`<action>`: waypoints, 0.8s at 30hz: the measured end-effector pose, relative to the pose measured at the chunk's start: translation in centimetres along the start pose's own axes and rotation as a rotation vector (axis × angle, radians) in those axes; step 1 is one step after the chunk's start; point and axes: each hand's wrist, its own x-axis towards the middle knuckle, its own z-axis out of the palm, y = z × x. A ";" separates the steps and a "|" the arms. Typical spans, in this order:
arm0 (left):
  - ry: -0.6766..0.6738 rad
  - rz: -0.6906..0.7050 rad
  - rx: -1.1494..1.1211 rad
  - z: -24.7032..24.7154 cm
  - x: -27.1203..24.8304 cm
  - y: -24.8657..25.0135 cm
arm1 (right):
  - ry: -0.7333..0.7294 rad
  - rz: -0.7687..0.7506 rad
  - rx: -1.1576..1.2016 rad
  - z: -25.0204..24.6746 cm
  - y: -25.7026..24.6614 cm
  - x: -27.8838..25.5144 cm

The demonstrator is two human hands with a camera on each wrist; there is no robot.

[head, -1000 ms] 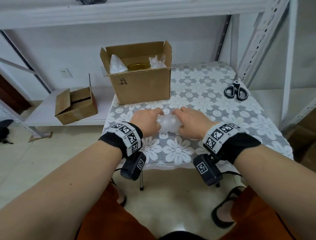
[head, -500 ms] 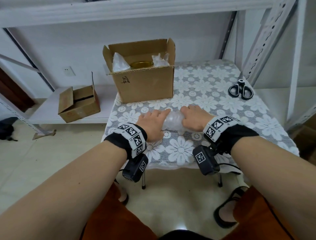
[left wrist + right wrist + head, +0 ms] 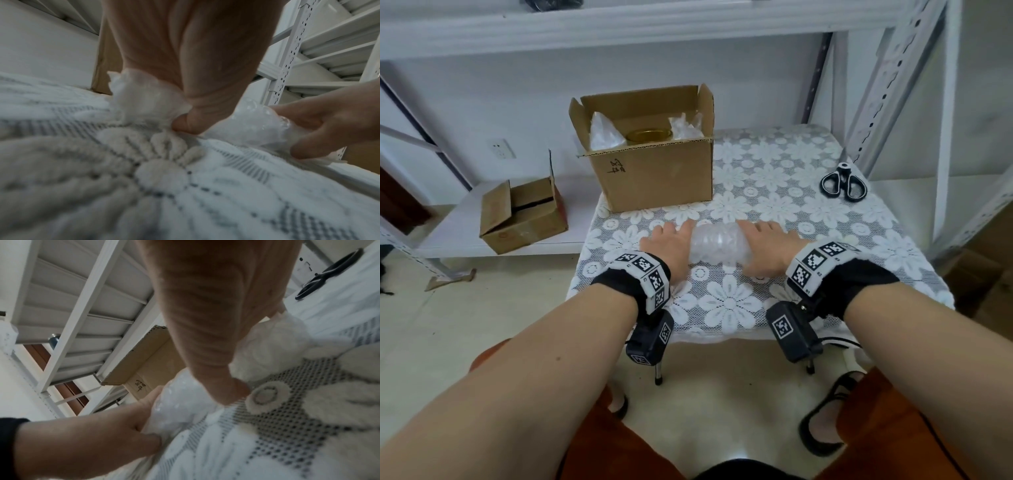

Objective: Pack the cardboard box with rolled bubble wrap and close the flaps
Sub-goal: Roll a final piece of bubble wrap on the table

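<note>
A clear roll of bubble wrap lies crosswise on the lace-covered table. My left hand holds its left end and my right hand its right end. Fingers lie over the top and thumbs tuck beneath. In the left wrist view my thumb presses the wrap at the cloth. The right wrist view shows the same grip on the roll. Behind stands the open cardboard box, flaps up, holding a gold-lidded jar between wads of wrap.
Black scissors lie at the table's far right. A smaller open carton sits on a low white shelf to the left. White metal shelving uprights rise behind and to the right. Tiled floor lies below the near table edge.
Both hands have moved forward toward the box and slid apart, so more of the roll shows between them. Their fingers now stretch further over it.
</note>
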 end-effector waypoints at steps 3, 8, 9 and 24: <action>0.080 0.016 0.002 0.4 -0.3 -0.5 | 0.103 0.002 -0.081 0.5 0.0 0.2; 0.101 0.082 -0.112 0.5 -1.1 -1.8 | 0.170 -0.038 -0.061 0.4 0.2 0.5; 0.100 0.089 -0.133 0.3 -1.2 -2.0 | 0.176 -0.047 -0.040 0.2 0.1 0.5; 0.736 0.220 -0.454 -12.1 -0.6 -5.3 | 0.717 -0.169 0.678 -8.3 -3.5 1.9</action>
